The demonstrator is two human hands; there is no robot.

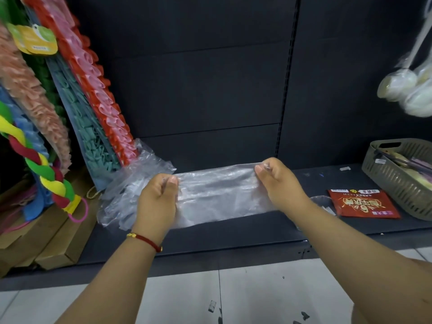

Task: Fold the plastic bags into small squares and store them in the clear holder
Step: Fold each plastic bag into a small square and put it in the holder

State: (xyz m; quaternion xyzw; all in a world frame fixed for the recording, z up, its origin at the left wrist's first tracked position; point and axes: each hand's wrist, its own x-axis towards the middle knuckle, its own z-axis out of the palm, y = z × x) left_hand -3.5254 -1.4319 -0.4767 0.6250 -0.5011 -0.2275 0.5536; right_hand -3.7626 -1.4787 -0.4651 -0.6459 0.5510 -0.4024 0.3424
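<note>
Head view: I count one flattened plastic bag stretched as a long band across the middle of the frame, over the dark shelf. My left hand pinches its top edge at centre left, thumb against curled fingers; my right hand pinches the same edge at centre right. The two hands are well apart, the bag taut between them. Left of the left hand lies a crumpled heap of clear plastic bags; I cannot tell how many.

Outward: one red packet lies flat at centre right, just beside one grey slatted basket at the right edge. Several colourful hanging goods fill the upper left, their lower ends touching the heap. Brown cardboard boxes sit at lower left. The shelf's front edge runs below my wrists, with bare shelf between bag and edge; the tiled floor lies beneath.
</note>
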